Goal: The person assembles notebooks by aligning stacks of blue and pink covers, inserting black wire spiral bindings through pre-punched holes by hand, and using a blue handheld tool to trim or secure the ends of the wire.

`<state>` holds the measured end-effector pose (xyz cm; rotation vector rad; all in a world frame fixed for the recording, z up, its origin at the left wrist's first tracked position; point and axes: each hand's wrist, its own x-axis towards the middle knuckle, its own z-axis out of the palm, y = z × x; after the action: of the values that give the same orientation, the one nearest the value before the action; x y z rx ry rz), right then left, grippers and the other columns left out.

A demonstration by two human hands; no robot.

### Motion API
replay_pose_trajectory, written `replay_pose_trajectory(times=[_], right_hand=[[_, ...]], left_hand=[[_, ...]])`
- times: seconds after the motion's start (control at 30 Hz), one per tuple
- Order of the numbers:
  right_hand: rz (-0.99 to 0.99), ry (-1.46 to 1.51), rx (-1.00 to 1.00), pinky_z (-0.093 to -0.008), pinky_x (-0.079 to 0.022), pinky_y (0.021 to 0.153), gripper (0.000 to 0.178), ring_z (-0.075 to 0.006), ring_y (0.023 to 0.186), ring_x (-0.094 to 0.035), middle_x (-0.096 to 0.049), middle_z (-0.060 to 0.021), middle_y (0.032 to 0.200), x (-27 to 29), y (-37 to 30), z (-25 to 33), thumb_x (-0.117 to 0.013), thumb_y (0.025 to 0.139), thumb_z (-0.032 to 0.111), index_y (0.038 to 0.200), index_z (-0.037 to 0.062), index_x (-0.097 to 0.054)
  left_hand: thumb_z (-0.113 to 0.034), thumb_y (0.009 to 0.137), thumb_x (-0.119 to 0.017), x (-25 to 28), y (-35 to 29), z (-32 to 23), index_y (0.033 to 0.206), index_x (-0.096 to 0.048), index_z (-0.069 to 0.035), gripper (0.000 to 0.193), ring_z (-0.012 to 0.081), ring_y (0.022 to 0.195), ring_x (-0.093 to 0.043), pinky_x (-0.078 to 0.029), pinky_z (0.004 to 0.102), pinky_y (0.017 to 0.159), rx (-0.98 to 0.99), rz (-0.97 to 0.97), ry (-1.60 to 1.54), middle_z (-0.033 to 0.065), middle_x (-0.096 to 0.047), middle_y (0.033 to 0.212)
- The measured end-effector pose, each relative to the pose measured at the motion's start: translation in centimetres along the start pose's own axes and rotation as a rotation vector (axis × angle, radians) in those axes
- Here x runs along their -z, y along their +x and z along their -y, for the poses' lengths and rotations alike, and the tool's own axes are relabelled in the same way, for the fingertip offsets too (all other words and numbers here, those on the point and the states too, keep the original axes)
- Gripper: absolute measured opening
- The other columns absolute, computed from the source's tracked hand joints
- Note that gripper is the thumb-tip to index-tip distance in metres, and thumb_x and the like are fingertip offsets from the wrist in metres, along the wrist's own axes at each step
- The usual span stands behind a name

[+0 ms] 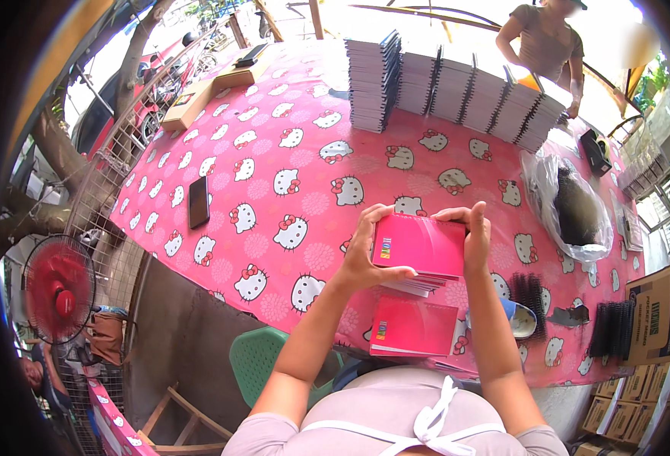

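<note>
Both my hands clasp a small stack of pink-covered notebooks (pixel 424 242) above the table, in front of my body. My left hand (pixel 365 254) wraps its left side, with the thumb along the near edge and the fingers at the far corner. My right hand (pixel 475 237) grips the right side, its fingers bent over the far edge. White page edges show below the top cover. Just nearer to me lies another pile of pink notebooks (pixel 414 328). Right of that pile sits a round blue-and-white item (pixel 519 319), partly hidden by my right forearm.
Black binding coils (pixel 529 300) and more coils (pixel 613 327) lie at right, near a cardboard box (pixel 650 323). A plastic bag (pixel 544 197) holds something dark. Tall notebook stacks (pixel 369 87) line the far side, where a person (pixel 548 42) stands. A phone (pixel 199 203) lies left.
</note>
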<state>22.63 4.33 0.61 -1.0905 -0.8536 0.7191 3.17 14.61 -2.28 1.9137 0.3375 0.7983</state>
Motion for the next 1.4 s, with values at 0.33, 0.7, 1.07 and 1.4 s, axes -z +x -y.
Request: replay_pose_trajectory(times=[0.33,0.7,1.07,1.4], right_hand=[[-0.112,-0.465,-0.175,-0.028,-0.042,0.088,0.065,-0.0127,0.101,-0.052,-0.058,-0.0053,0.111,4.2,-8.9,4.0,-0.052,0.092,0.055,0.124,-0.0009,-0.052],[0.028,0.226,-0.89,-0.0404,-0.036,0.103,0.089,-0.0228,0.125,-0.043,-0.047,-0.0115,0.133,2.7,-18.0,-0.9,-0.058,0.082,0.066,0.14,0.0032,-0.034],[-0.001,0.294,-0.828,-0.0358,-0.046,0.094,0.068,-0.02,0.111,-0.056,-0.056,-0.0103,0.12,3.2,-18.1,0.1,-0.075,0.081,0.035,0.129,0.0011,-0.043],[0.031,0.259,-0.794,-0.0309,-0.046,0.09,0.038,-0.0171,0.102,-0.06,-0.06,-0.0082,0.113,3.6,-18.5,2.2,-0.057,0.094,0.024,0.123,0.0017,-0.048]], left_hand=[[-0.055,0.076,-0.071,3.7,-6.9,-3.4,0.15,-0.014,-0.003,0.107,0.0284,0.144,-0.016,-0.023,0.0456,0.113,0.388,-0.242,-0.298,0.0159,-0.017,0.155],[-0.077,0.08,-0.047,-4.4,-11.4,-2.8,0.127,-0.05,-0.006,0.085,0.0165,0.108,-0.056,-0.044,0.0355,0.093,1.132,-0.122,-0.978,0.0065,-0.059,0.119],[-0.069,0.085,-0.051,-5.2,-11.1,-6.6,0.114,-0.057,-0.003,0.072,0.0185,0.093,-0.064,-0.049,0.0354,0.085,1.104,-0.301,-0.972,0.0078,-0.066,0.105],[-0.06,0.082,-0.06,-6.6,-11.9,-6.2,0.149,-0.01,-0.009,0.097,0.0298,0.133,-0.034,-0.034,0.0429,0.105,1.114,-0.061,-0.595,0.0167,-0.031,0.145]])
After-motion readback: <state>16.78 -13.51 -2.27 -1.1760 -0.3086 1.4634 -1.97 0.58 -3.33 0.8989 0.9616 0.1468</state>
